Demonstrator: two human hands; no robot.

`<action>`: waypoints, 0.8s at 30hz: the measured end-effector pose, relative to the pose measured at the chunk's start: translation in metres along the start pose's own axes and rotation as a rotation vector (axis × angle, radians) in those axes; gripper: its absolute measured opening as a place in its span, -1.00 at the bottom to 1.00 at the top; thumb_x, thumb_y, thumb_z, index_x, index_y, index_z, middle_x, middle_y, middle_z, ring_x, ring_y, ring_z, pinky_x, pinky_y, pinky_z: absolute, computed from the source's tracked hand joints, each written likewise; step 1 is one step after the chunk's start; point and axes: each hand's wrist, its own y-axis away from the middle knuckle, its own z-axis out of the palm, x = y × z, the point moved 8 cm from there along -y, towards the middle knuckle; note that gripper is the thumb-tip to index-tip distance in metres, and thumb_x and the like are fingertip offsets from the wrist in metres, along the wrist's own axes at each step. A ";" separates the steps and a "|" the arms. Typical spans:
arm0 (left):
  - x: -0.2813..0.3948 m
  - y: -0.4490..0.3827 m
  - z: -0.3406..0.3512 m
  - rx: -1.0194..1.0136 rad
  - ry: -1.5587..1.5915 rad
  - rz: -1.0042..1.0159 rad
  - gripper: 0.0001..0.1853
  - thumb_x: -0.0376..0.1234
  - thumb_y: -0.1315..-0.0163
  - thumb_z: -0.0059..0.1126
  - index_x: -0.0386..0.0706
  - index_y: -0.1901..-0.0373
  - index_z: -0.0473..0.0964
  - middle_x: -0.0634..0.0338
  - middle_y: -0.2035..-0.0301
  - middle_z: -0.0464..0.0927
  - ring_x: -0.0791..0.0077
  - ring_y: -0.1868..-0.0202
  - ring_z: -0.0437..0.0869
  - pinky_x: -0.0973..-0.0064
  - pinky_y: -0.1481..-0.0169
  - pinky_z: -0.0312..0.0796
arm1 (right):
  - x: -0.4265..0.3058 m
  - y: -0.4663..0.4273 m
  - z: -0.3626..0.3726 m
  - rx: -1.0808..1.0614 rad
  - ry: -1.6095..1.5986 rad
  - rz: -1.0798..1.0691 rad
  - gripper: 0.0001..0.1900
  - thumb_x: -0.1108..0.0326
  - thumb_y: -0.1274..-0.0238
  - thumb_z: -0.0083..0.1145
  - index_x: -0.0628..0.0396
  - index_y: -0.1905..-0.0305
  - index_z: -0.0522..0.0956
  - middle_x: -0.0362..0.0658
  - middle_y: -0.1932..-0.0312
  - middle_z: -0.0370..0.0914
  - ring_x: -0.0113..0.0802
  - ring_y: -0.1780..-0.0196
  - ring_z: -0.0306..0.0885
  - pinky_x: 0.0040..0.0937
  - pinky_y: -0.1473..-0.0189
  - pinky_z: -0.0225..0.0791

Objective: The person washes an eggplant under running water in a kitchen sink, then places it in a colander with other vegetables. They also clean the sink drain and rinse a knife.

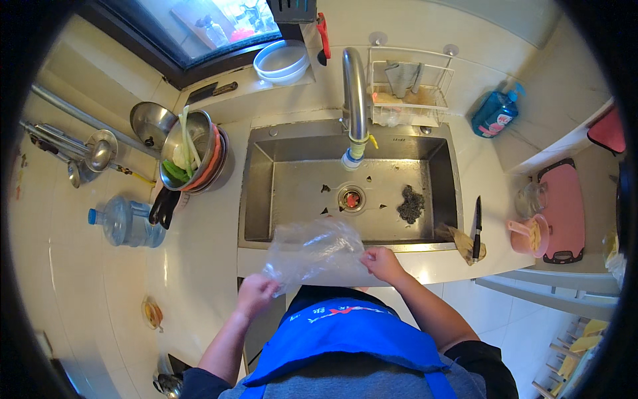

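A clear plastic bag (314, 249) is stretched between my two hands, over the front rim of a stainless steel sink (299, 194). My left hand (256, 294) pinches its lower left corner. On the opposite side, my right hand (383, 264) grips the bag's right edge between thumb and fingers. Behind the bag, the sink basin holds a dark steel-wool scourer (411, 204) and several small dark scraps around the drain (352, 198). Something red lies in the drain. The bag hides part of the basin's front edge.
A curved faucet (355, 95) rises over the sink. To the right lie a knife (477, 229), a pink measuring cup (531, 237) and a pink cutting board (563, 209). Stacked bowls (199, 149) with vegetables and a large water jug (127, 222) stand left. A blue soap bottle (496, 112) occupies the back right corner.
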 end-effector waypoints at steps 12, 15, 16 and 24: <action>-0.028 -0.072 -0.061 0.164 0.772 -0.229 -0.90 -0.49 -0.21 -0.07 -0.24 0.38 0.47 0.26 0.45 0.52 0.66 0.42 0.46 0.69 0.29 0.32 | 0.058 -0.055 -0.083 0.549 0.147 0.186 -0.52 0.11 -0.05 0.22 0.26 0.03 0.48 -0.02 0.30 0.56 -0.29 0.23 0.54 -0.39 0.17 0.40; -0.032 -0.074 -0.050 0.051 0.659 -0.088 -0.90 -0.55 -0.13 -0.07 -0.26 0.37 0.45 0.19 0.38 0.51 0.56 0.34 0.50 0.63 0.19 0.34 | 0.128 -0.072 -0.119 0.619 0.344 0.303 -0.51 0.13 0.08 0.28 0.21 0.05 0.50 0.03 0.25 0.56 -0.19 0.16 0.55 -0.33 0.12 0.39; -0.030 -0.076 -0.052 0.060 0.624 0.019 -0.90 -0.56 -0.06 -0.10 -0.27 0.42 0.41 0.11 0.33 0.46 0.42 0.27 0.52 0.52 0.08 0.35 | 0.140 -0.079 -0.127 0.617 0.365 0.365 -0.49 0.14 0.13 0.30 0.20 0.05 0.49 0.06 0.19 0.55 -0.16 0.12 0.54 -0.29 0.10 0.39; -0.009 -0.066 -0.108 0.485 1.165 -0.147 -0.79 -0.43 0.16 0.00 -0.17 0.49 0.18 0.15 0.51 0.25 0.39 0.42 0.36 0.41 0.28 0.32 | 0.210 -0.174 -0.169 0.537 0.672 0.423 -0.13 0.27 0.16 0.35 0.00 -0.32 0.10 0.08 -0.26 0.15 0.03 -0.28 0.16 -0.15 -0.25 0.17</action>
